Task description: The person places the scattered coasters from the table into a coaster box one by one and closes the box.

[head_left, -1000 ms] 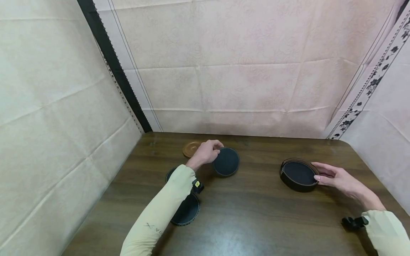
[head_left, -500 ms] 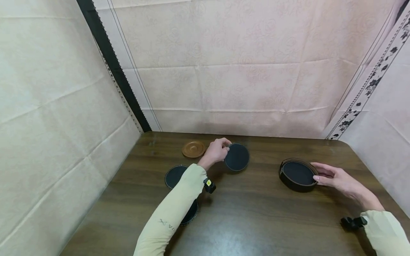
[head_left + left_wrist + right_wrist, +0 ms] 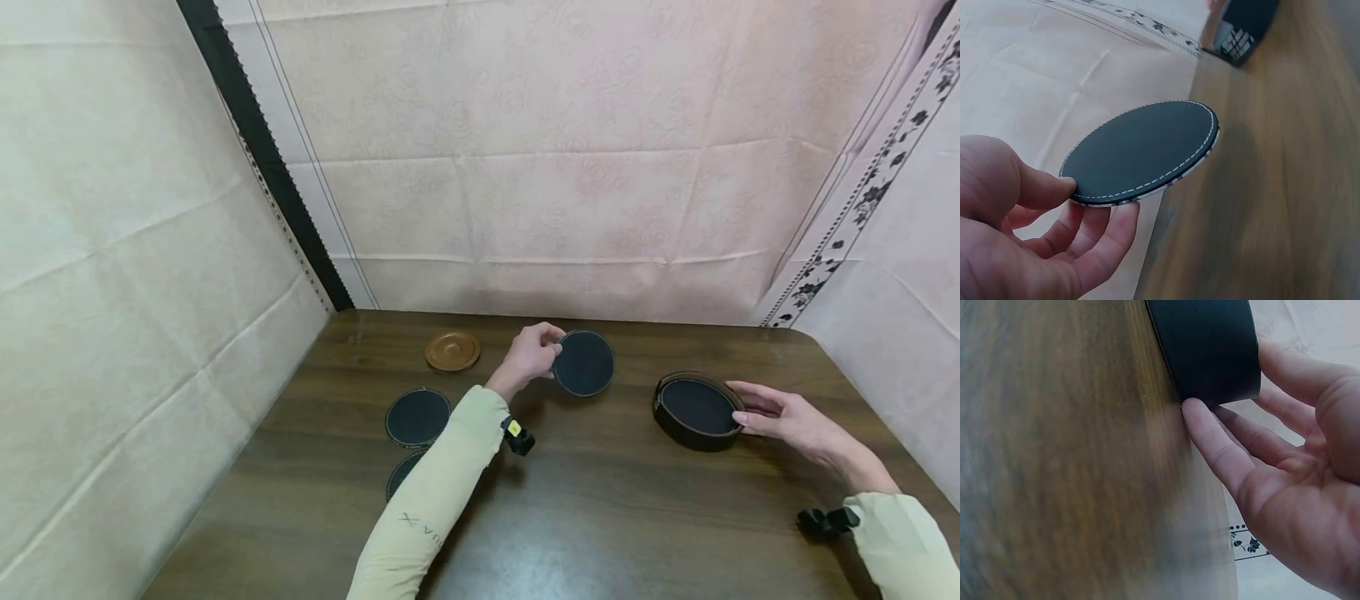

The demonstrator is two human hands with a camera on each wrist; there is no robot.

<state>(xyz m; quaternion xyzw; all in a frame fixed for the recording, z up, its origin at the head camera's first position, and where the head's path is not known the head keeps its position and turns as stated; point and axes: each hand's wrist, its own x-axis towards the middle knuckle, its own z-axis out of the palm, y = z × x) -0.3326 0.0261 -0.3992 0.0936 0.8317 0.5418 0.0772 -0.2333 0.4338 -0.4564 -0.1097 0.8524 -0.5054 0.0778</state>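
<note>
My left hand (image 3: 531, 357) pinches a round black coaster (image 3: 583, 363) by its left edge, thumb on top and fingers beneath. White stitching rings the coaster (image 3: 1141, 150) in the left wrist view, and its underside edge looks patterned. Over the table, it is tilted, left of the holder. The black round coaster holder (image 3: 693, 429) stands on the table at the right, with a dark coaster (image 3: 701, 406) inside. My right hand (image 3: 787, 421) holds the holder's right side between thumb and fingers. Fingertips meet the holder's wall (image 3: 1210, 350) in the right wrist view.
A brown round wooden lid-like disc (image 3: 452, 351) lies at the back left of the table (image 3: 600, 517). Two more black coasters lie left: one (image 3: 417, 417) in full view, another (image 3: 402, 473) partly under the left sleeve. Pale cloth (image 3: 570, 167) walls the back and sides.
My left hand has carried the coaster rightward and slightly back, toward the holder. The brown disc and a coaster on the left have come out from behind the arm. My right hand stays on the holder.
</note>
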